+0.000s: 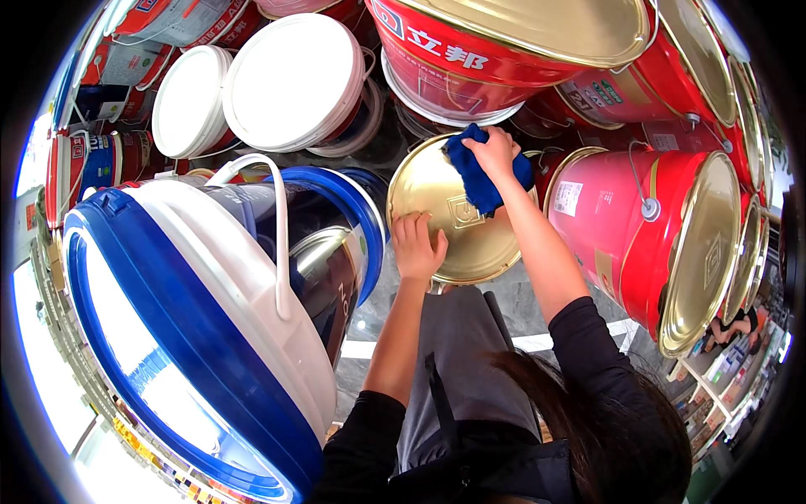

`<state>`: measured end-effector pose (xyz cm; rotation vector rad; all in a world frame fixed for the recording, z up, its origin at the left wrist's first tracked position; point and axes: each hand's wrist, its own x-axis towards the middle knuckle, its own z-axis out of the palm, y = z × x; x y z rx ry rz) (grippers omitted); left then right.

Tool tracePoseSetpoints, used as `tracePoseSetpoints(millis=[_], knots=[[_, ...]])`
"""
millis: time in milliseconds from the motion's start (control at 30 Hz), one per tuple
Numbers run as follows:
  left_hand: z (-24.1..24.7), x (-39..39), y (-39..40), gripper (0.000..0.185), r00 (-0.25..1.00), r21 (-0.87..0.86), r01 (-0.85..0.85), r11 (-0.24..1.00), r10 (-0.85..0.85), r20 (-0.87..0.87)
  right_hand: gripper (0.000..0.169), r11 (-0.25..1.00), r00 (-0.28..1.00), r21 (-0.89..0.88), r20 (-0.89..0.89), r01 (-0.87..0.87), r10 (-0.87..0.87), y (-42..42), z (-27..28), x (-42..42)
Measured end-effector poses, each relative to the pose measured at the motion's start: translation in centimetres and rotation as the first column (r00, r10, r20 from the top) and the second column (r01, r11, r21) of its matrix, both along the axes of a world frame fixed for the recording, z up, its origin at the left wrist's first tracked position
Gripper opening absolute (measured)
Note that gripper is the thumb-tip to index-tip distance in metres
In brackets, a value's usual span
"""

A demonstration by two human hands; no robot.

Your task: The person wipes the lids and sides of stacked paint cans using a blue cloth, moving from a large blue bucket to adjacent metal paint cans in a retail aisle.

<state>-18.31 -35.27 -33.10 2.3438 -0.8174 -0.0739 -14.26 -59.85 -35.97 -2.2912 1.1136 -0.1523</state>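
Note:
Before me is the gold metal lid (434, 183) of a paint bucket, with an embossed emblem near its middle. My right hand (494, 154) grips a dark blue cloth (475, 183), which lies bunched against the lid's upper right part. Part of the cloth hangs down beside the emblem. My left hand (417, 246) rests on the lid's lower left edge, fingers spread and holding nothing. The bucket's body under the lid is mostly hidden.
A large blue-and-white plastic bucket (245, 340) stands close on my left, its white handle raised. Red metal paint buckets (636, 220) are stacked on the right. White-lidded buckets (293, 82) and a red bucket (453, 57) stand beyond. Shelves (718, 390) and a person (733, 331) appear far right.

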Motion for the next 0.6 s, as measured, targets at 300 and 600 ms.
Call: tracePoseSetpoints(millis=[300,600], knots=[[-0.1,0.1,-0.1,0.043,1.000,-0.027,0.015,1.000,-0.014,0.021,0.035,0.998,0.983,0.065,0.184,0.006,-0.018,-0.6,-0.9,-0.8],[-0.1,0.0,-0.2,0.044,1.000,-0.035,0.012,0.999,-0.011,0.022,0.090,0.976,0.986,-0.219,-0.159,0.021,-0.057,1.9,0.9,0.6]])
